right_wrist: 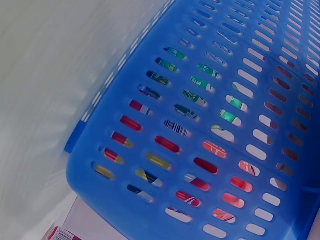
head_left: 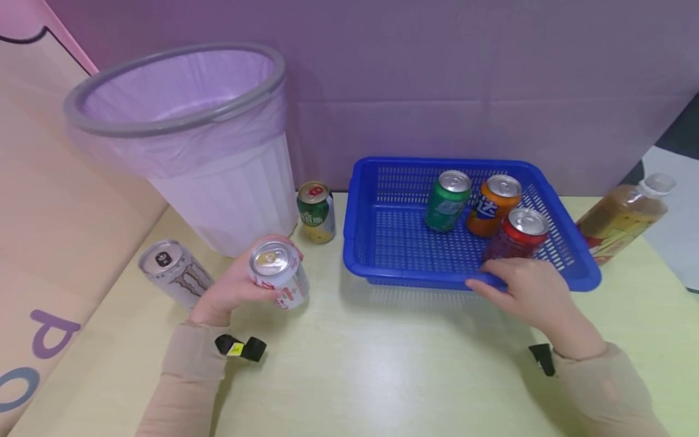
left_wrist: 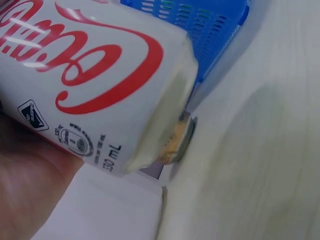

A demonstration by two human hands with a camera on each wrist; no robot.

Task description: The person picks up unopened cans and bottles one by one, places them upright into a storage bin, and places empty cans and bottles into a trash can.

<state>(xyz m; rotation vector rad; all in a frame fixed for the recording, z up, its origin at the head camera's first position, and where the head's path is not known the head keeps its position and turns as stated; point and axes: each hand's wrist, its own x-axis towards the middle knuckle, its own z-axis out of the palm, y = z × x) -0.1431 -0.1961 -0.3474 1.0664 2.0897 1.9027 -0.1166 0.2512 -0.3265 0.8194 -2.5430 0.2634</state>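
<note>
My left hand (head_left: 240, 282) grips a white Coca-Cola can (head_left: 286, 285) around its side. In the left wrist view the can's base is lifted off the table, tilted. My right hand (head_left: 530, 294) holds the front rim of the blue plastic basket (head_left: 404, 277), thumb outside and fingers over the edge. Inside the basket stand a green can (head_left: 448, 203), an orange Fanta can (head_left: 491, 209) and a red can (head_left: 519, 233), the red one partly hidden behind the right hand. The right wrist view shows the slotted basket wall (right_wrist: 82, 172); the hand is outside that view.
A white bin (head_left: 235, 200) with a purple liner stands at the back left. Near it are a white Monster can (head_left: 182, 276) and a green-and-gold can (head_left: 317, 212). A capped bottle of brown drink (head_left: 622, 224) stands right of the basket. Behind is a purple wall (head_left: 491, 73).
</note>
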